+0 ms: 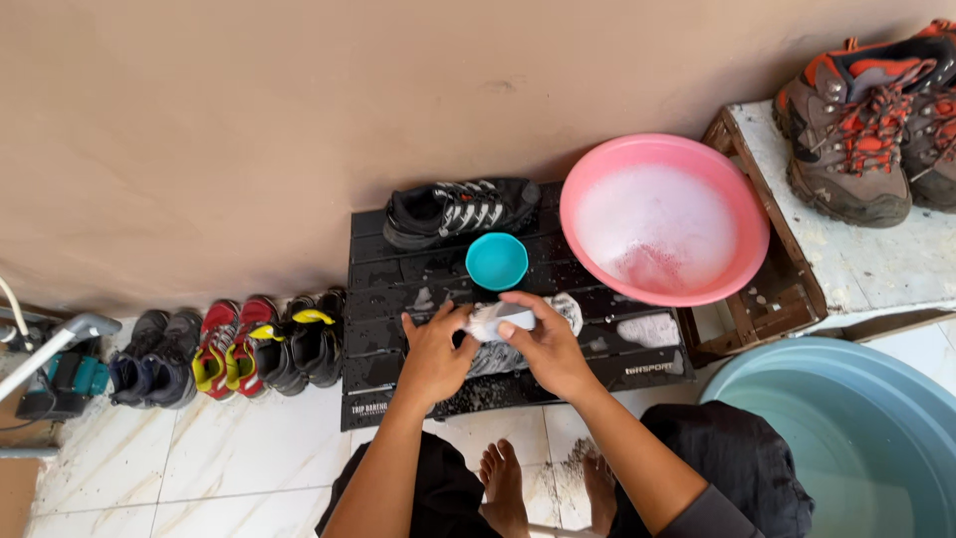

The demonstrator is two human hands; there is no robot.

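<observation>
My left hand (434, 355) presses down on a soapy grey-and-white shoe (498, 351) lying on a wet black slatted board (398, 289). My right hand (548, 344) grips a small white brush (506, 319) against the top of that shoe. A black sneaker with white stripes (458, 209) rests on its side at the board's far edge, next to a small teal bowl (496, 260). A pink basin (662, 219) of sudsy water sits just right of the bowl.
Three pairs of shoes (234, 349) line the wall at left on the tiled floor. Brown-and-orange hiking boots (861, 125) stand on a white wooden crate (856, 259) at right. A large teal tub (846, 438) is at lower right. My bare feet (543, 483) show below.
</observation>
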